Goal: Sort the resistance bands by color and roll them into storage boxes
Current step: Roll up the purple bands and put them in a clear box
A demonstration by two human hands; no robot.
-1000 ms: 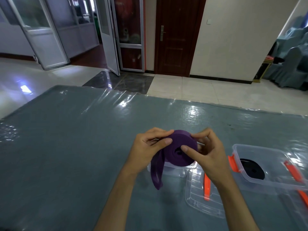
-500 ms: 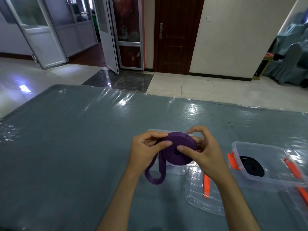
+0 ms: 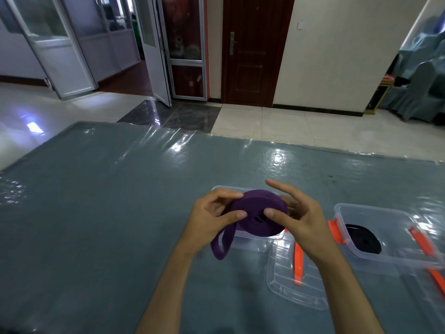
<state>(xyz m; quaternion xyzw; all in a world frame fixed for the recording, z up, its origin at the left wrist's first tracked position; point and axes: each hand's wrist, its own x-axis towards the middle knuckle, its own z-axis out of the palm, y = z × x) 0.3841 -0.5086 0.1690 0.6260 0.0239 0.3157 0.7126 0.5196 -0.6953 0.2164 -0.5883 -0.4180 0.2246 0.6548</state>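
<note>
Just below the right hand [image 3: 297,220], on the table [image 3: 96,213]: a clear lid [image 3: 296,283] lying flat, with an orange clip [image 3: 298,265] on it. Left hand [image 3: 207,221] curled around the purple band [image 3: 258,213], thumb on the front, fingers over the top edge. Right hand touching the roll too, thumb pressed on the front, fingers mostly straight and spread behind it. Rolled up almost all the way, with a short loop of loose end hanging down under the left hand. Right under both hands, a clear box [image 3: 245,239]. Off to the right of the right hand, well apart, another clear box [image 3: 390,247] with orange clips and a rolled black band [image 3: 364,239] inside.
</note>
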